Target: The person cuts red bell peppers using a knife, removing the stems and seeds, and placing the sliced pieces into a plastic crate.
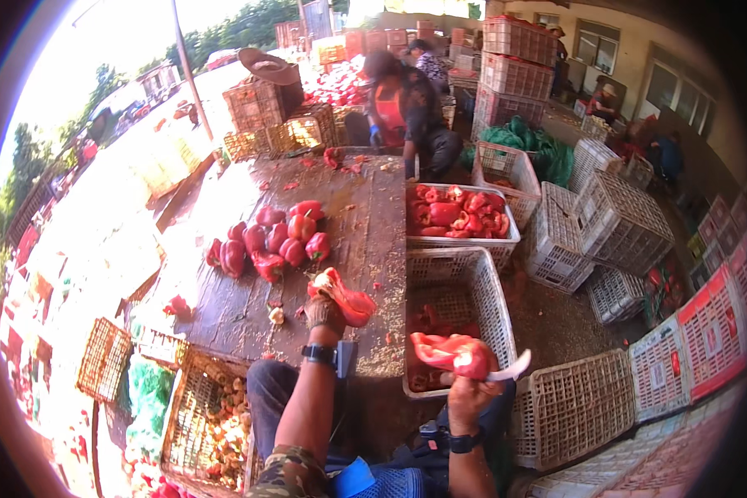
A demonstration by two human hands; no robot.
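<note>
My gloved left hand is closed around an opened piece of red bell pepper above the wooden table. In my right hand is a knife, its curved blade pointing right, together with another cut-open red pepper piece. That hand is over the near edge of a white plastic crate, which has some red pepper pieces inside. Several whole red peppers lie grouped on the table beyond my left hand. A pale pepper core and scattered seeds lie nearby.
Another crate full of cut red peppers stands beyond the near one. A crate of pepper cores is at my lower left. Stacked crates stand to the right. A co-worker sits at the table's far end.
</note>
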